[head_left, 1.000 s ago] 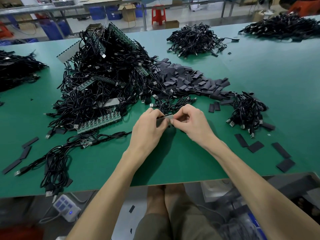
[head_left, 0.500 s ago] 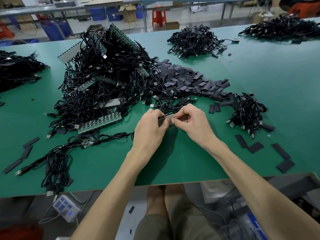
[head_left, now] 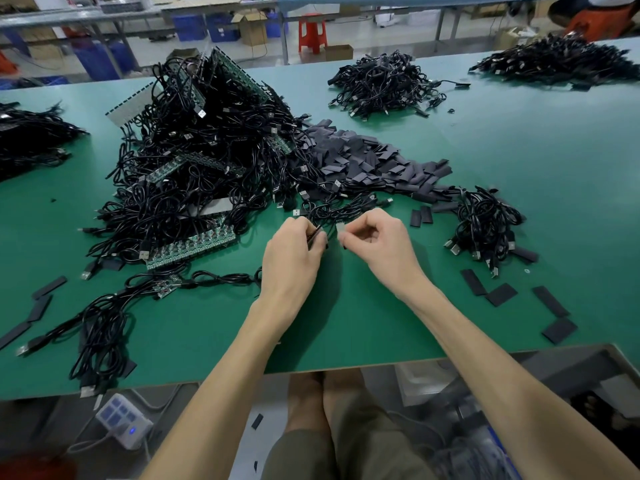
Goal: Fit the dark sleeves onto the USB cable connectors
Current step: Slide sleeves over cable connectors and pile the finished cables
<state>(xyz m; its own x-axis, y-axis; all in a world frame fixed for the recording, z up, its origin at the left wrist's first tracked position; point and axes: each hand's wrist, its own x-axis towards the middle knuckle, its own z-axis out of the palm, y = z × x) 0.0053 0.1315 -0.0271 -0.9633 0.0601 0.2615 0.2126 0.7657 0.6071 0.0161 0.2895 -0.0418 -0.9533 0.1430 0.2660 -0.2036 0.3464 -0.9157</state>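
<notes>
Dark sleeve [head_left: 314,233]: a small black tube, pinched in the left hand [head_left: 294,261] just above the green table [head_left: 346,323], in the middle and not far from the front edge.
Left hand: the fingers are curled, and the thumb and fingertips squeeze the sleeve.
Right hand [head_left: 381,244]: the fingers are curled too, and they pinch a plug [head_left: 340,227]. A pale bit of it shows at the fingertips.
Gap: the sleeve and the plug are close, but I think they do not touch yet.
How to do it well: I would squeeze the sleeve's edges so its mouth pops open, hold the plug straight, then slide it in. If it goes in crooked, it will likely catch on the rim.
How the sleeve looks: dull, dark and thin. I guess it bends and goes flat easily.
Loose sleeves [head_left: 500,294]: a few lie flat on the right, near the table edge.
Small bunch of cables [head_left: 485,223]: farther right, with silver plugs sticking out.
Pile of sleeves [head_left: 367,161]: just behind the hands, lots heaped up.
Big heap of cables [head_left: 194,161]: back left, tangled with green boards [head_left: 194,245].
Far piles [head_left: 381,84]: more black cables on the far side.
</notes>
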